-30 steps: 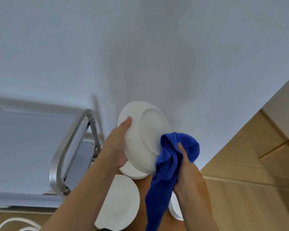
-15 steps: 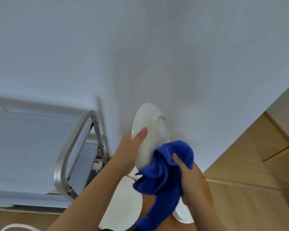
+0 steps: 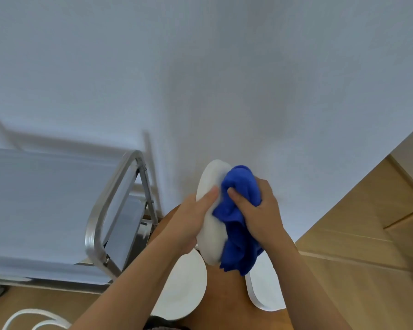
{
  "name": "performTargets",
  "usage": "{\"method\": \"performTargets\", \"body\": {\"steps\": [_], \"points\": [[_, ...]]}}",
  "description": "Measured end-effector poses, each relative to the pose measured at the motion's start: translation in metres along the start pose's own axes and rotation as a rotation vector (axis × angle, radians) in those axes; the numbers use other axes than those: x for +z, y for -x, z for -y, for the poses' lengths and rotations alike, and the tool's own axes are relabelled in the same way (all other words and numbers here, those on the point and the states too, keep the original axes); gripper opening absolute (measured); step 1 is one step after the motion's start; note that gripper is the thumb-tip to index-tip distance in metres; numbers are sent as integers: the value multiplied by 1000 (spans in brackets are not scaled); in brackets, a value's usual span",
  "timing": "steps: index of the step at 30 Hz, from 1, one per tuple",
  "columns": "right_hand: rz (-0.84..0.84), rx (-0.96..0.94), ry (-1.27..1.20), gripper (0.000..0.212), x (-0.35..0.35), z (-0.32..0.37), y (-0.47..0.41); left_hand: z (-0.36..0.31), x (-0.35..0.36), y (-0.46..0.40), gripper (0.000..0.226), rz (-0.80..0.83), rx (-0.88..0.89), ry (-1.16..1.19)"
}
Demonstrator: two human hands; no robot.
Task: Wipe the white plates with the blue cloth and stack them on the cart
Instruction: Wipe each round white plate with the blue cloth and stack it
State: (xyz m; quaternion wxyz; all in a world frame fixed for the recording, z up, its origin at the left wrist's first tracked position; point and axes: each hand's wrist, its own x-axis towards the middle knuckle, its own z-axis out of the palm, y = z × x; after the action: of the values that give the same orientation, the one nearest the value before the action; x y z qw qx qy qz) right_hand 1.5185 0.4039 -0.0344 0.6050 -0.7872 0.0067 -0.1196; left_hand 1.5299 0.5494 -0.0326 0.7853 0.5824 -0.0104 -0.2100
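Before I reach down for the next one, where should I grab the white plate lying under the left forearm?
Likely by its rim. The plate on the table lies flat, so only its edge offers a pinch. Its right edge borders bare wooden table, so come from there, once the left hand has put down the held plate that the right hand is rubbing with the blue cloth.

Bright, soft shadows, wide-angle edge warp.

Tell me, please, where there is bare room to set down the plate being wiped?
The cart top shelf, left of its metal handle, is bare. The wooden table is crowded: one plate under the left arm, another under the right, only a narrow strip between them.
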Motion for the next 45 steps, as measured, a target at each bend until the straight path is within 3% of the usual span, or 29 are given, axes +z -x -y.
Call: {"method": "performTargets", "body": {"steps": [3, 6, 9, 11, 15, 18, 20, 21, 24, 27, 30, 34, 38, 42, 43, 44, 45], "points": [[160, 67, 38, 26, 8, 1, 12, 11, -2, -3, 45, -168, -43, 109], [197, 95, 226, 32, 22, -14, 24, 24, -9, -3, 39, -277, -137, 208], [268, -11, 441, 47, 38, -29, 46, 34, -23, -5, 43, -370, -296, 303], [279, -39, 430, 58, 41, -44, 59, 37, -38, -7, 41, -485, -353, 333], [285, 115, 348, 40, 40, -79, 76, 44, -67, -6, 46, -435, -290, 390], [363, 305, 230, 11, 37, -89, 70, 51, -84, -1, 44, -441, -256, 249], [358, 366, 179, 14, 32, -94, 67, 62, -85, 2, 38, -448, -215, -14], [270, 379, 154, 9, 29, -98, 68, 70, -83, 4, 33, -438, -181, -205], [-4, 430, 134, 28, 17, -110, 68, 105, -83, 9, 19, -367, -152, -689], [81, 439, 247, 5, 10, -114, 61, 148, -96, 10, 49, -181, -152, -1112], [78, 415, 284, 6, 12, -117, 60, 183, -108, 8, 53, 110, -123, -1522], [75, 536, 248, 12, 23, -124, 64, 214, -120, 7, 51, 348, -158, -1674], [12, 503, 214, 31, 29, -134, 62, 234, -127, 9, 52, 529, -150, -1767], [0, 525, 255, 27, 29, -140, 66, 254, -125, 11, 52, 647, -117, -1831], [31, 565, 270, 18, 26, -141, 56, 258, -125, 11, 53, 669, -116, -1836], [180, 696, 232, 10, 26, -137, 48, 262, -125, 11, 54, 687, -121, -1834], [371, 841, 105, 15, 24, -132, 42, 265, -126, 10, 54, 708, -138, -1829]]}}
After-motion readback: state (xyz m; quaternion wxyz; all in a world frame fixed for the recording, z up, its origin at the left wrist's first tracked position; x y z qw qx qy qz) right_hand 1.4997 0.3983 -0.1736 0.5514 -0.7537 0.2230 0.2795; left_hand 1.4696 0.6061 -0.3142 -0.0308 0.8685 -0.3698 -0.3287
